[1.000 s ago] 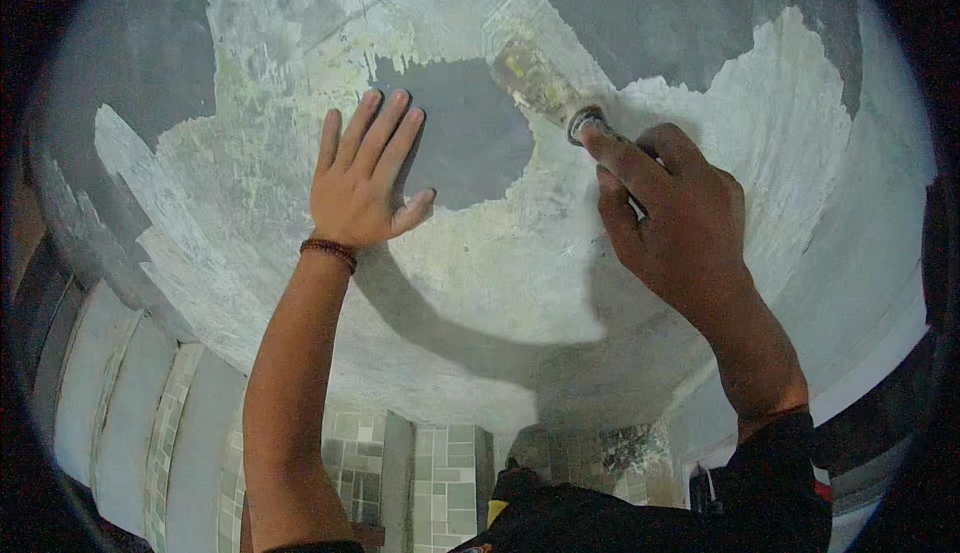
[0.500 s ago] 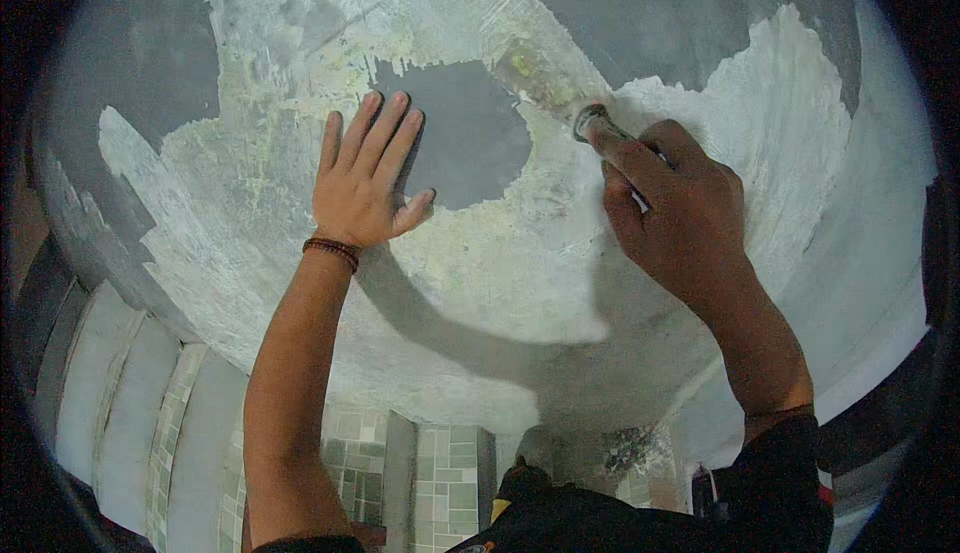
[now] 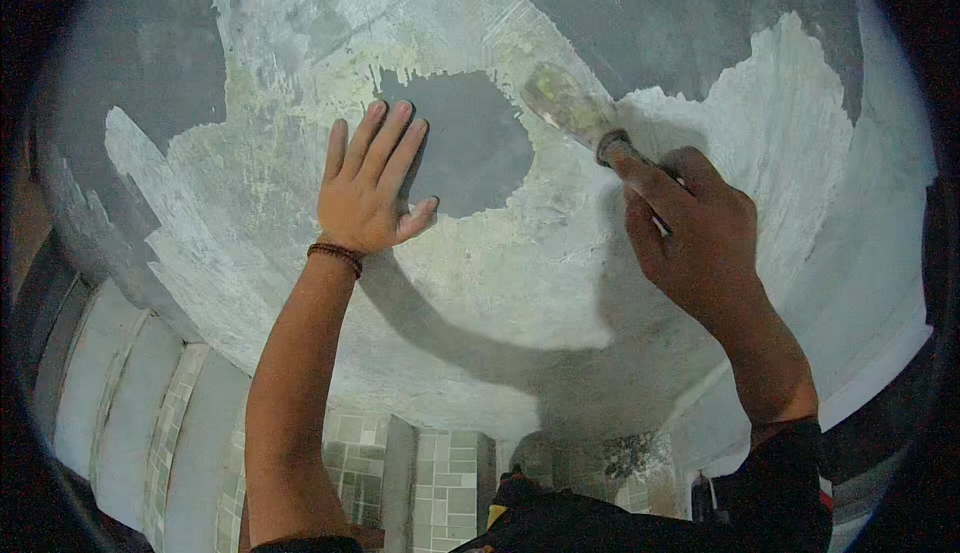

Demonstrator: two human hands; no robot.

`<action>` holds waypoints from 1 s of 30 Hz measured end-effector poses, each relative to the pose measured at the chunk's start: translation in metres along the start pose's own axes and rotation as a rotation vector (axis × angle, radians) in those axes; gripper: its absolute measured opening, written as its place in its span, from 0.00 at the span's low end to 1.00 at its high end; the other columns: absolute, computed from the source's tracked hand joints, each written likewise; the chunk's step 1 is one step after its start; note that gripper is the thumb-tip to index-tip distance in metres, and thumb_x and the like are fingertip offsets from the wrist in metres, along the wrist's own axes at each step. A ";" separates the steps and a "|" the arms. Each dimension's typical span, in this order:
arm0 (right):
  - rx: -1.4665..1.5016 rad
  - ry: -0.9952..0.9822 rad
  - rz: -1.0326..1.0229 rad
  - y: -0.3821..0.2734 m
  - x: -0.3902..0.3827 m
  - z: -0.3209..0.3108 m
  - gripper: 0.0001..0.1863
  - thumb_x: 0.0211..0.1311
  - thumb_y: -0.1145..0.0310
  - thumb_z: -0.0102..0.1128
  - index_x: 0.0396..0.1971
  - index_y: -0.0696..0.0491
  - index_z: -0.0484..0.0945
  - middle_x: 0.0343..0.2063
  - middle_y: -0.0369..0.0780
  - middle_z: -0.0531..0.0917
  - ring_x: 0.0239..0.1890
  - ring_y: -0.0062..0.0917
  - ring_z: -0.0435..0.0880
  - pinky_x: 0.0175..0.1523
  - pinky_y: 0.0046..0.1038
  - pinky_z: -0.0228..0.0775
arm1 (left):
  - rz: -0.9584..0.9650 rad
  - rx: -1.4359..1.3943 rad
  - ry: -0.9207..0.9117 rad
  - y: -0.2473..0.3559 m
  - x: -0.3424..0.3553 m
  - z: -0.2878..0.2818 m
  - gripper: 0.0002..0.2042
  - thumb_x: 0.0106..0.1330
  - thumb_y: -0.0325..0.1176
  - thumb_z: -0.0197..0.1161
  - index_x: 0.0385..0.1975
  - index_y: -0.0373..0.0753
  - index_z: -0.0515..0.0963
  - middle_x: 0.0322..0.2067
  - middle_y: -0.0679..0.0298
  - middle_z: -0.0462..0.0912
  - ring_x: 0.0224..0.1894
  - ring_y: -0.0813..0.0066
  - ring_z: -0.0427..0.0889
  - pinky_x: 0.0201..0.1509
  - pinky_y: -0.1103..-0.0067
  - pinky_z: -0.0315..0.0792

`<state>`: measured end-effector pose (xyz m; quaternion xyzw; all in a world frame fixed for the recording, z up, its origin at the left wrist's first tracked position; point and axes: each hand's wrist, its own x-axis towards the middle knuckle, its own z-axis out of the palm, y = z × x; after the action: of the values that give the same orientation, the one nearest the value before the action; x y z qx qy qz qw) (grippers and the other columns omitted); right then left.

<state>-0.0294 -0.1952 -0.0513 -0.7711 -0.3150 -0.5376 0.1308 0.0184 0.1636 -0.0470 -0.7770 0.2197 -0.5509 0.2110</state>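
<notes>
In my right hand [image 3: 705,238] is a scraper [image 3: 572,103], its handle wrapped by my fingers and its wide blade smeared with yellowish residue. The blade points up and left, over a pale stripped area of the wall [image 3: 480,273]. Whether its edge touches the surface I cannot tell. My left hand [image 3: 370,183] lies flat with fingers spread on the wall, over the left edge of a dark grey paint patch [image 3: 480,148] with ragged borders. A beaded bracelet [image 3: 336,256] circles the left wrist.
Larger dark grey painted areas [image 3: 670,23] remain along the top right and top left of the wall. Steps [image 3: 125,383] with tiled faces rise at lower left. Greenish tiles [image 3: 447,473] show below, near my body. Shadows of my arms fall across the wall.
My right hand and the scraper have shifted a little down and right, with the blade drawn away from the grey patch's edge. My left hand stays flat in place on the wall.
</notes>
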 end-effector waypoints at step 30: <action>-0.036 -0.007 -0.067 -0.008 0.021 0.003 0.21 0.58 0.74 0.68 0.53 0.47 0.84 0.32 0.37 0.80 0.25 0.23 0.82 0.29 0.27 0.78 | -0.002 -0.021 0.003 -0.002 -0.001 0.000 0.39 0.60 0.57 0.61 0.74 0.54 0.65 0.76 0.69 0.61 0.78 0.63 0.56 0.81 0.53 0.45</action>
<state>-0.0271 -0.1805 -0.0349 -0.7642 -0.3313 -0.5447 0.0976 0.0184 0.1655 -0.0471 -0.7784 0.2249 -0.5501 0.2021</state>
